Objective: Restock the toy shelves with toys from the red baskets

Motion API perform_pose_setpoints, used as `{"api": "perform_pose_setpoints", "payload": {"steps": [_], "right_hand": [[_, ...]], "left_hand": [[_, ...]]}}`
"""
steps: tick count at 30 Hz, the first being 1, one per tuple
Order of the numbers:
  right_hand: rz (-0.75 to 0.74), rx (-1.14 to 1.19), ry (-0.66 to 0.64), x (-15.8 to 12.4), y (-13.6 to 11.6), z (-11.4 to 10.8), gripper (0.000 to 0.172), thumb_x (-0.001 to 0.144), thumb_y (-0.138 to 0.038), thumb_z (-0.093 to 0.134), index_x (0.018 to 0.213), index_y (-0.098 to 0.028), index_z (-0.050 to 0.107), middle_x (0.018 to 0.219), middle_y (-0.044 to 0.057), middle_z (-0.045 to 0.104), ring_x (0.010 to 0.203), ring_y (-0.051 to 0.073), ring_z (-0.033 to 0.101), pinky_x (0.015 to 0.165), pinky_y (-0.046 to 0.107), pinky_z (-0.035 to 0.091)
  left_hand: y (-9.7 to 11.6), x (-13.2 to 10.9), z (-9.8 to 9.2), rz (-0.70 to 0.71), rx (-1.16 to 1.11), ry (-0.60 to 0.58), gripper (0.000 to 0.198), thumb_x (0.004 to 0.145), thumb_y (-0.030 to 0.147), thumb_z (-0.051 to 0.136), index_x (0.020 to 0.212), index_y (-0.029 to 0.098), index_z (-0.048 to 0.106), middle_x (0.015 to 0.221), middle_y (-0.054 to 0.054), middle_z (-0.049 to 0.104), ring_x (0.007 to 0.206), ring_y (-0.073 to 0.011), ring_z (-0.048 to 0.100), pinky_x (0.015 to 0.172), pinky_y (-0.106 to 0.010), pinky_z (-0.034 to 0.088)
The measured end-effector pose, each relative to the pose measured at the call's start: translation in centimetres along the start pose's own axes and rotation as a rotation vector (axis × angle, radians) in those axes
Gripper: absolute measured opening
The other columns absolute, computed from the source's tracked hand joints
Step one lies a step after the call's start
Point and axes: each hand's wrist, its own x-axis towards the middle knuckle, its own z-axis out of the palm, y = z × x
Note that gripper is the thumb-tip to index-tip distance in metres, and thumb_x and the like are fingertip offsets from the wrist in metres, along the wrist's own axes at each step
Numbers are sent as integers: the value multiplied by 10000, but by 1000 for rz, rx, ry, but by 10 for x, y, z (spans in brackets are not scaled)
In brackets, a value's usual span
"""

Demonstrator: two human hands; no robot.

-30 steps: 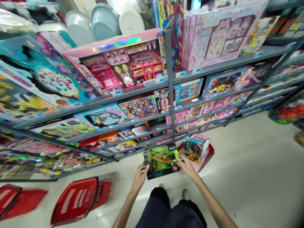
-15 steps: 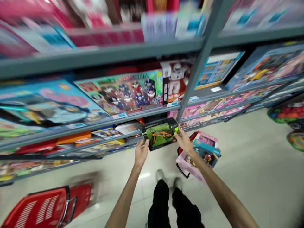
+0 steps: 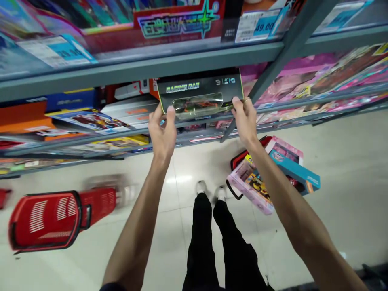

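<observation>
- Shelving [image 3: 169, 66] is filling the upper half of what I am seeing: grey metal tiers, each packed with flat toy boxes lying face up, with price tags along the front lips.
- Floor [image 3: 348, 161], pale and glossy, is spreading below, with the person's dark trousers and light shoes in the middle of it.
- Red basket [image 3: 45, 220] is lying on the floor to the left, blurred at its far end.
- Second basket [image 3: 242, 157] is sitting on the floor to the right, just beside the right forearm, with a pink toy box [image 3: 247, 184] and a teal toy box [image 3: 295, 169] sticking out of it at a tilt.
- Black toy-car box [image 3: 200, 95] is sitting at the front edge of a middle shelf, tipped back, its clear window facing me and showing an orange and green car.
- Left hand [image 3: 162, 129] is gripping the box's lower left corner, thumb on the window face, fingers [image 3: 157, 111] curled round the side.
- Right hand [image 3: 245, 119] is gripping the lower right corner the same way, fingers closed on the edge.
</observation>
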Motion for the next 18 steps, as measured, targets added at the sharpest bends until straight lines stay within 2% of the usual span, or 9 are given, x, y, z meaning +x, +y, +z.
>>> {"api": "perform_pose_setpoints", "payload": {"steps": [2,6,9,12,15,18], "right_hand": [[-18,5,6,4,-1,2,662,986,-823,449,1213,-232,646,1205,70,734,1256,246,677,1149,508,541],[-42,4,0,11,-1,7,682,982,-818,467,1211,-208,666,1186,97,752,1222,265,698,1144,508,545],[-30,-39,-23,15,9,8,727,984,-838,420,1247,-204,661,1169,97,757,1230,272,691,1099,510,570],[-29,-66,-29,20,23,9,750,983,-855,393,1234,-202,661,1098,81,762,1159,267,710,1044,492,594],[-46,-127,-35,25,33,8,748,987,-851,396,1213,-190,663,1023,78,759,1058,258,728,987,449,604],[-79,-293,-48,27,36,6,720,1040,-787,364,1270,-161,636,1027,111,757,1041,254,729,993,428,585]], "left_hand": [[-3,4,2,22,8,5,580,976,739,576,1194,225,732,1187,-86,716,1122,-235,716,1071,-433,599],[-12,12,7,76,-27,-4,597,993,692,590,1369,231,641,1262,-125,730,1237,-269,708,1123,-471,578],[-22,14,13,74,7,3,641,995,647,620,1481,240,526,1267,-147,730,1219,-271,717,1136,-514,566],[-35,16,19,86,77,-11,662,988,600,656,1537,290,453,1337,-150,685,1194,-262,711,1115,-529,577],[-49,24,24,138,191,-10,569,997,591,632,1481,309,532,1433,-145,598,1237,-279,673,1088,-523,592],[-56,37,25,195,328,-10,526,998,619,597,1393,273,632,1401,-143,567,1291,-319,625,1127,-546,556]]}}
